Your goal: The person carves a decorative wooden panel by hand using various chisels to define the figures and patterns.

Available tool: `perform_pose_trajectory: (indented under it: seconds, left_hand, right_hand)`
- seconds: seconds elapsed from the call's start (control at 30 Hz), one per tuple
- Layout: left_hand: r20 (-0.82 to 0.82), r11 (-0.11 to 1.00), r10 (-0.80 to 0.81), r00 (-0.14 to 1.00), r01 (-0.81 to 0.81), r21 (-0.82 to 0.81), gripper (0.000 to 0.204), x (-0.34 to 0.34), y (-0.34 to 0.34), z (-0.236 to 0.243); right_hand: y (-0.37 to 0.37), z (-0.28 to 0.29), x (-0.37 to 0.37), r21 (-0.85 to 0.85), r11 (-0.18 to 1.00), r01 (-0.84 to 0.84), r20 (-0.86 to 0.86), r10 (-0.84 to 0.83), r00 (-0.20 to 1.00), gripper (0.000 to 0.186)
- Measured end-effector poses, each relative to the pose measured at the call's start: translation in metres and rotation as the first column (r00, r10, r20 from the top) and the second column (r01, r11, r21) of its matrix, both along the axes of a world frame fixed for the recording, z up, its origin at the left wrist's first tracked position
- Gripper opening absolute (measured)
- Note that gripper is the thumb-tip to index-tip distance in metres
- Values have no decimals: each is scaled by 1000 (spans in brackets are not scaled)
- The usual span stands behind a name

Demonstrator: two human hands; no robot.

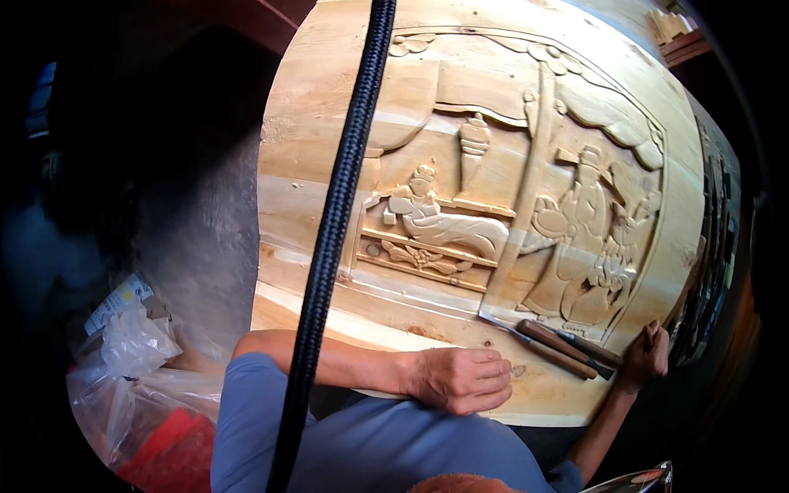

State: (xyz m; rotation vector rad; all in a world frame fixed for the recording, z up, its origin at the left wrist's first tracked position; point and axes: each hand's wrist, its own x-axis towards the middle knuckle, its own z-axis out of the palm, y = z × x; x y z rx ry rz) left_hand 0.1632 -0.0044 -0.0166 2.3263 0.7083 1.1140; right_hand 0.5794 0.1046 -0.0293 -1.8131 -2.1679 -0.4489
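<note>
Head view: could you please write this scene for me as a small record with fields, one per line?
Main thing: wooden board, carved with figures
Left hand: fingers curled, at the board's lower edge
Right hand: near the board's lower right edge; grip unclear
Tools: chisels lying on the board, between the hands
In front: black cord crossing the view
Lower left: see-through plastic bag

Panel (pixel 505 164) of matt wood

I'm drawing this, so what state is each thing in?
Carved wooden panel, figures carved in relief
Three chisels, lying down
Left hand, closed
Right hand, curled, contents unclear
Clear plastic bag, gathered at neck
White container, tilted
Black braided cable, slanting across view
</note>
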Motion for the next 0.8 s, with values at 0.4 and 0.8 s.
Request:
perform_pose_trajectory:
  seconds: [0.4, 0.8]
  left_hand:
    - [33, 990, -42, 999, 46, -134, 31, 0, -5, -5]
    - [-8, 995, -21, 1000, 21, -95, 30, -2, 0, -3]
  right_hand:
    - [-5, 0, 7, -13, 999, 31, -16, -31, 999, 19]
    - [-2, 0, 4, -13, 999, 38, -42, -38, 998, 21]
